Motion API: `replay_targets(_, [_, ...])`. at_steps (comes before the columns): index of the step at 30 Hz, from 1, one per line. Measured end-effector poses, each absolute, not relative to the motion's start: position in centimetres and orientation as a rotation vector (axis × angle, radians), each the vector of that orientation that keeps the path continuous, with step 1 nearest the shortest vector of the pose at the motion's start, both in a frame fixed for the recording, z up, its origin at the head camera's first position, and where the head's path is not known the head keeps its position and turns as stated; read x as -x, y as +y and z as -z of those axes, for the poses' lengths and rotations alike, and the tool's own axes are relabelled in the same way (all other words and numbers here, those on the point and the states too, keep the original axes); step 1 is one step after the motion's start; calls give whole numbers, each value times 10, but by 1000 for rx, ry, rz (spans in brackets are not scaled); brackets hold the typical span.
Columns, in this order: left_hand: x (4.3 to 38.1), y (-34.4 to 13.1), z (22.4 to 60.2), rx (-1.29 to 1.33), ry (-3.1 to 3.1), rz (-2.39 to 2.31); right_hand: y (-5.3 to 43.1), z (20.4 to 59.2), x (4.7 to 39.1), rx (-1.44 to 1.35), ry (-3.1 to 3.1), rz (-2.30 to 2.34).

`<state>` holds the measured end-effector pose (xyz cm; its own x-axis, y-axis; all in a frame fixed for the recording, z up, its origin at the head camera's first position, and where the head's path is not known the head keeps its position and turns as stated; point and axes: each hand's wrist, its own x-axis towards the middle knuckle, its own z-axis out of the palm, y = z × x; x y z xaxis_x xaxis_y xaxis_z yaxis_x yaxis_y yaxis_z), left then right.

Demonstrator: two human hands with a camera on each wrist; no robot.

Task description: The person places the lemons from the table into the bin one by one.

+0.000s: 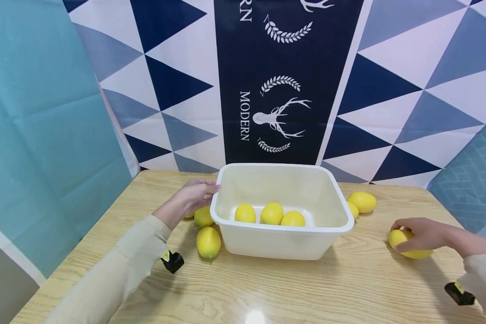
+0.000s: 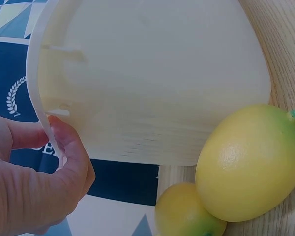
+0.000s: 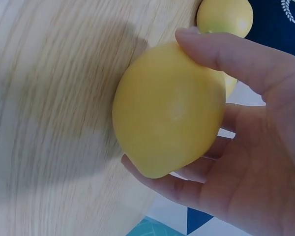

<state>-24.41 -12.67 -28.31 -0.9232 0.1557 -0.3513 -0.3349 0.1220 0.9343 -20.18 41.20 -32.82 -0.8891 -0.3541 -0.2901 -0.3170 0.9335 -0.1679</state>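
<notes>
My left hand (image 1: 191,196) pinches the left rim of a white plastic bin (image 1: 267,245); the left wrist view shows thumb and fingers on either side of the bin's lip. Inside the bin lie three yellow lemons, one of them a lemon (image 1: 272,213) in the middle. At the far right, my right hand (image 1: 431,233) grips another lemon (image 3: 169,110), thumb on one side and fingers curled round the other. That lemon is close over the table. Below the left hand, a lemon (image 1: 208,242) sits by the bin's left wall.
More lemons crowd the bin's left side, including a lemon (image 1: 203,217) partly behind its wall. Behind its right side is a lemon (image 1: 362,202) with another half hidden beside it. The wooden table (image 1: 210,292) ends at a patterned cloth (image 1: 273,90) at the back.
</notes>
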Motion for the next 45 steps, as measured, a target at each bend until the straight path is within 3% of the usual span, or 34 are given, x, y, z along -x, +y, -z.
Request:
replay_targets(30, [241,-124,284,208,2060,-1855,384,335,203,1034,3288,61])
replay_targets(45, [240,-124,285,172,2066,-1845,372,314,203,929,3324,-14])
